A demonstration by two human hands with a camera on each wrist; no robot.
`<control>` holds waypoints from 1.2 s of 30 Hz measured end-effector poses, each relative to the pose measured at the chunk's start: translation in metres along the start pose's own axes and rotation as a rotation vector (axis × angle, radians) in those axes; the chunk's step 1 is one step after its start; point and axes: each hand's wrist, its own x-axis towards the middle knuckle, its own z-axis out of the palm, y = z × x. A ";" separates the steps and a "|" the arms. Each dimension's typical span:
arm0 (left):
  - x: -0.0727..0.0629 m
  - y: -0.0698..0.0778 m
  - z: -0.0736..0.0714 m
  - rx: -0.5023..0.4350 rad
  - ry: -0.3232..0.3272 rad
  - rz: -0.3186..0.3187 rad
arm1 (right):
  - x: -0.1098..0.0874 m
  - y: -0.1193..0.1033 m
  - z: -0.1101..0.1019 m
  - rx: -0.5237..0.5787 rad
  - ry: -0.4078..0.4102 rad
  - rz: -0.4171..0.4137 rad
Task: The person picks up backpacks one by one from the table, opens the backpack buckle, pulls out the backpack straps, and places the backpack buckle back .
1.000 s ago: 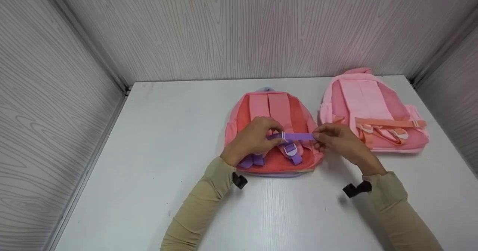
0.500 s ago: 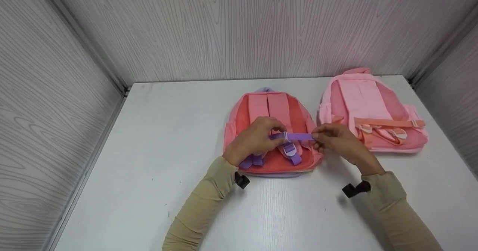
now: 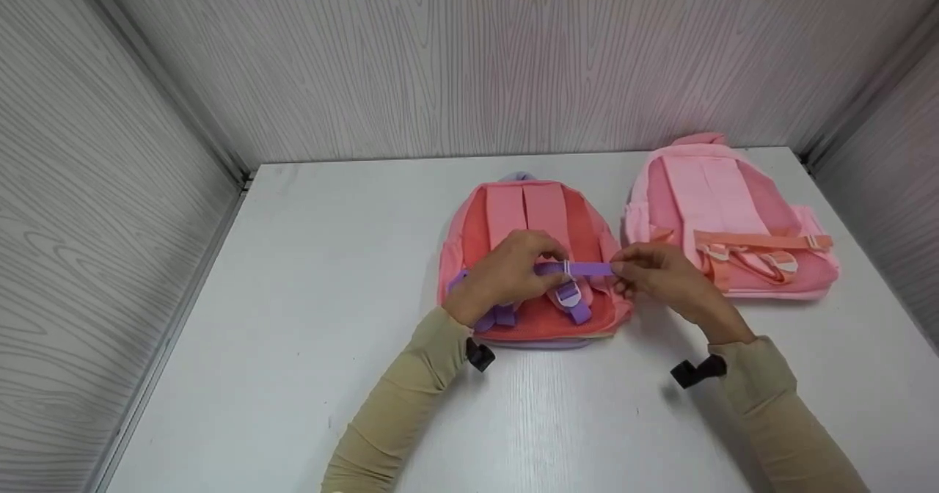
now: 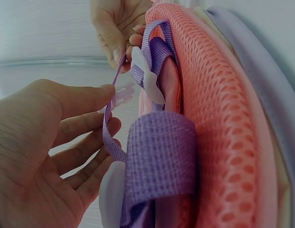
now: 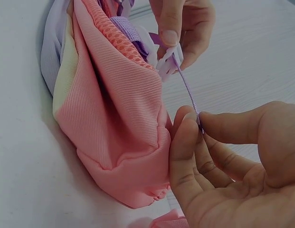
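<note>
A coral-pink backpack (image 3: 543,218) lies with its shoulder straps up and its mesh back showing. My left hand (image 3: 513,269) pinches a purple webbing strap (image 4: 109,135) between thumb and fingers, right beside a whitish plastic buckle (image 5: 169,62) threaded on it. To the right, my right hand (image 3: 664,276) pinches the same strap near its end, so the stretch between both hands is straight. Below them, a white adjuster (image 3: 568,295) on another purple strap lies against the mesh. In the right wrist view, the right fingertips hide the strap's tip.
A lighter pink backpack (image 3: 715,199) with orange straps (image 3: 766,241) lies close on the right, near the back wall (image 3: 440,60). Both bags rest on a white table (image 3: 308,280). A grey panel (image 3: 95,229) stands along the left side.
My left hand and the buckle have shifted slightly right along the purple strap, shortening the stretch between the hands. My right hand keeps its pinch, nearly still.
</note>
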 end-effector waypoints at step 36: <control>0.020 0.016 0.024 0.042 0.006 0.005 | -0.007 -0.006 -0.017 -0.084 0.007 0.045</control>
